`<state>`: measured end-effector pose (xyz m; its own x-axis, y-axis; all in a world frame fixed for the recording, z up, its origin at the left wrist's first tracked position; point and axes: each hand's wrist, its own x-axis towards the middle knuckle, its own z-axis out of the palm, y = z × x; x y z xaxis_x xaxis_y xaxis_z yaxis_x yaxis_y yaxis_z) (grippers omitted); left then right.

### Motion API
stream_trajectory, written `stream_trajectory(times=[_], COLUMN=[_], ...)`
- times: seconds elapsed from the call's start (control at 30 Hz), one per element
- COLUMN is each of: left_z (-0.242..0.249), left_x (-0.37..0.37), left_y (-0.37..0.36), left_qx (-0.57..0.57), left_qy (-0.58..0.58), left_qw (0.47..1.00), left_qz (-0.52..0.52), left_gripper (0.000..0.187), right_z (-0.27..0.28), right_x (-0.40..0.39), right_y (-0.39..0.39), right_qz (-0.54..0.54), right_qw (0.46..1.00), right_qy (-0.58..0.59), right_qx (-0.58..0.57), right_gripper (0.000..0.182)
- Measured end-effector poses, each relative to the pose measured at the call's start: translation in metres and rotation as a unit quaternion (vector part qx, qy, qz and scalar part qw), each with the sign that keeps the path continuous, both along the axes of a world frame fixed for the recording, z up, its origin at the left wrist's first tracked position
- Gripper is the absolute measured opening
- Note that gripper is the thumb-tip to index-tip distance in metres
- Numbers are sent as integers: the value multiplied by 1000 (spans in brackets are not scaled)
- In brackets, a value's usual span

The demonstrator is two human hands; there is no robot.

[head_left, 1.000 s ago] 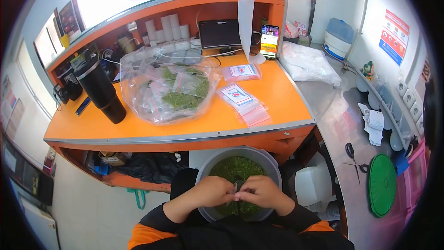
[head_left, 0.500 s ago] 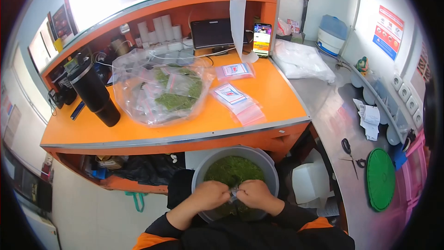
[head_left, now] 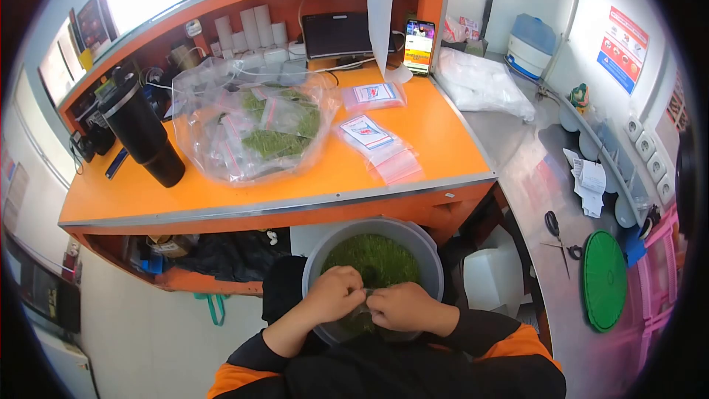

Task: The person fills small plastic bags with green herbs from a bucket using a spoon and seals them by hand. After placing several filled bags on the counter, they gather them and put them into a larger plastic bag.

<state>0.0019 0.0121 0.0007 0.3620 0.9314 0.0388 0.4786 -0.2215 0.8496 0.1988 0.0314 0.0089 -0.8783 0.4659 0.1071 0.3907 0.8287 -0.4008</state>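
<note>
A grey tub (head_left: 431,247) holds a mass of finely shredded green leaves (head_left: 377,255). Over it, my left hand (head_left: 336,297) and my right hand (head_left: 405,307) meet with fingers pinched together. Between the fingertips is the edge of a small clear plastic bag (head_left: 367,293), mostly hidden by the hands. Behind the tub, on the orange counter, a large clear bag (head_left: 221,144) holds several small zip bags, some with the same green leaves.
Stacks of zip bags with printed labels (head_left: 367,133) lie on the counter (head_left: 295,199), beside a black tumbler (head_left: 144,133). A phone (head_left: 419,46) stands at the back. On the steel side table are scissors (head_left: 552,225), receipts (head_left: 589,181) and a green lid (head_left: 605,281).
The camera view has tilted slightly downward. Both hands stay over the tub at the small bag; my left fingers have shifted slightly at its edge.
</note>
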Motion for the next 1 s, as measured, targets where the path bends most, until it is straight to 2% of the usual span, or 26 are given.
stream_trajectory(times=[0.03,0.1,0.17,0.23,0.27,0.3,0.33,0.37,0.4,0.43,0.47,0.5,0.57,0.6,0.67,0.73,0.8,0.9,1.0], left_z=[0,-7,-10,-3,1,3,-9,-7,4,1,5,1,7,10,15,15,12,11,16], left_x=[1,1,-2,-8,-11,-15,-20,-29,-36,-41,-46,-51,-50,-51,-52,-55,-57,-54,-45], left_y=[0,0,-1,6,8,6,3,0,-6,-9,-17,-19,-25,-26,-28,-31,-37,-43,-38], left_qx=[-56,-79,-85,-80,-157,-182,-80,-106,-87,-14,-36,11,64,82,119,132,133,102,42], left_qy=[-57,-205,-190,-17,-45,-86,-158,-184,-200,-263,-347,-398,-426,-427,-430,-411,-403,-407,-414], left_qw=[996,973,968,976,967,963,971,967,970,961,937,917,895,891,882,885,884,879,888], left_qz=[29,-63,-139,-204,-196,-179,-159,-143,-109,-80,-28,12,117,128,152,172,198,225,196], left_gripper=[20,28,38,46,46,45,42,48,52,56,60,67,78,80,82,84,85,86,85], right_z=[6,13,15,13,11,15,14,25,23,37,39,38,15,0,-37,-50,-54,-22,-45], right_x=[0,1,2,3,3,4,5,6,11,11,5,-2,-20,-28,-35,-34,-26,-27,-44], right_y=[-1,-2,-4,-4,-6,-6,-2,2,9,10,17,23,23,23,11,7,10,26,38], right_qz=[-3,1,12,25,30,19,5,-26,-65,-159,-189,-216,-166,-137,-113,-116,-149,-189,-154], right_qw=[999,996,992,991,990,990,977,961,945,932,943,950,970,963,959,956,953,938,969], right_qy=[-7,6,46,48,49,106,195,244,283,263,197,132,-82,-188,-220,-235,-232,-270,-188], right_qx=[-39,-90,-120,-122,-130,-88,-80,-130,-151,-194,-192,-184,-155,-134,-136,-131,-125,-106,40], right_gripper=[11,10,10,11,11,15,20,21,17,9,11,15,20,23,20,20,24,25,18])
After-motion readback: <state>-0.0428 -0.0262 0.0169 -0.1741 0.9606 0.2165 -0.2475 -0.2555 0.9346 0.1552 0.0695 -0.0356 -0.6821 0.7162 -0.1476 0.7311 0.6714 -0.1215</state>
